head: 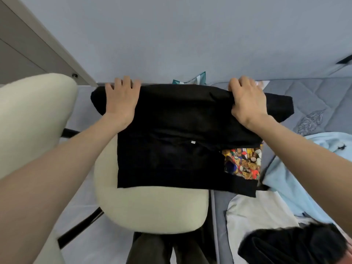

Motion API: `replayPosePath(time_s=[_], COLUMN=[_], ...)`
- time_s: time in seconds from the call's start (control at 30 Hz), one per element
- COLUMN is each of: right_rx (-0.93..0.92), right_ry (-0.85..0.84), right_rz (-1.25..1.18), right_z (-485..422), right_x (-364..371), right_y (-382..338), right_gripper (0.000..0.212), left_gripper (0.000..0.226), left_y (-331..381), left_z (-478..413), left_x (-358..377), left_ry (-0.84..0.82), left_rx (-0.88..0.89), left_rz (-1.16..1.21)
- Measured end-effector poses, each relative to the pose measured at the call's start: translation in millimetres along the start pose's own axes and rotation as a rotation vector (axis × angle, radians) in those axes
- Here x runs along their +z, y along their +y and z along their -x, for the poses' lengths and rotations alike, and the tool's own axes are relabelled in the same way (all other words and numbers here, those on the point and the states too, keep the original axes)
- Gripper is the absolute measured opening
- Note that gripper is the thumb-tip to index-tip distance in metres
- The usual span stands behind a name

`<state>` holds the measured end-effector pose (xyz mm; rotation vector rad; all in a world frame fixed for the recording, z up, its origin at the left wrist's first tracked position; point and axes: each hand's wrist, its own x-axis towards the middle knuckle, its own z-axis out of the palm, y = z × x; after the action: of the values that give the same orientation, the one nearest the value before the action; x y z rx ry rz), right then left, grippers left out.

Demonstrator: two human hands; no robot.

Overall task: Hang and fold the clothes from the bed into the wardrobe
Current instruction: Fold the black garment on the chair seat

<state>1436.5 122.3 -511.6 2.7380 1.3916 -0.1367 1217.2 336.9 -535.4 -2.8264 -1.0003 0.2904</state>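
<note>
At the near edge of the view the person's dark trousers (146,248) show between the chair and the bed. On the bed's near part lie a crumpled black garment (293,244), a white garment (255,212) just beyond it, and a light blue garment (304,168) towards the bed's right side. Left of the bed stands a cream chair, its seat (152,208) in the middle and its backrest (28,121) at the left edge of the view. The black T-shirt (171,126) is spread wide between both hands over the far part of the seat and the left edge of the bed. It is doubled over, with a colourful teddy-bear print (242,162) at its lower right and a small white tag (250,142) near its middle; whether it rests on the seat or hangs free I cannot tell. The left hand (122,100) lies palm-down on the shirt's far left corner, fingers bent over the top fold and gripping it. The right hand (245,103) grips the far right part of the same fold, fingers curled tight and the cloth bunched under them. Beyond the shirt a teal-and-white item (192,80) peeks out, the grey quilted mattress (314,103) runs to the right, and a pale blue-grey wall (171,35) rises behind, with a beige panel (28,44) at the far left.
</note>
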Motion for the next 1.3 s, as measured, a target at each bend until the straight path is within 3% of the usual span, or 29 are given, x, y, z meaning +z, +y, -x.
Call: replayPosePath(time_s=[0.1, 0.33, 0.4, 0.5, 0.6, 0.63, 0.7, 0.77, 0.8, 0.9, 1.0, 1.07, 1.2, 1.3], right_rx=[0.013, -0.044, -0.052, 0.02, 0.181, 0.231, 0.202, 0.109, 0.081, 0.068, 0.046, 0.157, 0.619, 0.679], right_ry=[0.067, 0.018, -0.092, -0.402, -0.514, -0.484, -0.244, -0.029, -0.001, -0.123, -0.257, -0.299, -0.359, -0.371], right_rz=[0.033, 0.096, 0.119, 0.1, -0.119, -0.196, -0.252, -0.241, -0.241, -0.227, -0.11, -0.056, -0.208, -0.275], right_z=[5.6, 89.5, 118.3, 152.5, 165.5, 166.6, 164.8, 154.9, 145.5, 111.7, 94.0, 100.5, 122.1, 124.7], right_x=[-7.7, 48.0, 72.5, 107.4, 124.8, 124.4, 121.7, 119.8, 120.1, 129.8, 156.7, 174.0, 185.9, 174.3], right_y=[-0.5, -7.7, -12.8, -19.2, -22.7, -25.6, -33.8, -47.8, -55.7, -72.9, -59.3, -33.8, 11.3, 19.7], right_gripper=[0.042, 0.054, 0.057, 0.057, 0.04, 0.032, 0.025, 0.032, 0.039, 0.055, 0.057, 0.058, 0.07, 0.07], left_gripper=[0.055, 0.057, 0.054, 0.057, 0.057, 0.051, 0.04, 0.043, 0.049, 0.061, 0.06, 0.06, 0.069, 0.071], left_y=[-2.2, 9.4, 17.4, 24.7, 27.4, 29.1, 37.3, 55.9, 68.9, 112.2, 129.3, 116.2, 88.4, 93.9], left_z=[-2.3, 76.3, 100.5, 122.3, 133.7, 135.5, 132.5, 119.0, 108.3, 71.5, 49.8, 49.2, 56.8, 46.4], left_x=[-9.1, 51.7, 74.5, 102.7, 118.9, 119.9, 116.0, 110.7, 108.4, 105.5, 128.7, 147.2, 159.9, 148.4], left_ry=[0.069, -0.014, -0.108, -0.25, -0.32, -0.296, -0.165, -0.026, 0.008, -0.09, -0.269, -0.339, -0.395, -0.424], left_rx=[-0.008, 0.113, 0.109, 0.075, 0.016, -0.003, -0.004, 0.091, 0.141, 0.172, 0.097, -0.038, -0.226, -0.245], left_rz=[0.011, 0.016, -0.026, -0.061, 0.019, 0.08, 0.243, 0.348, 0.365, 0.355, 0.336, 0.348, 0.379, 0.383])
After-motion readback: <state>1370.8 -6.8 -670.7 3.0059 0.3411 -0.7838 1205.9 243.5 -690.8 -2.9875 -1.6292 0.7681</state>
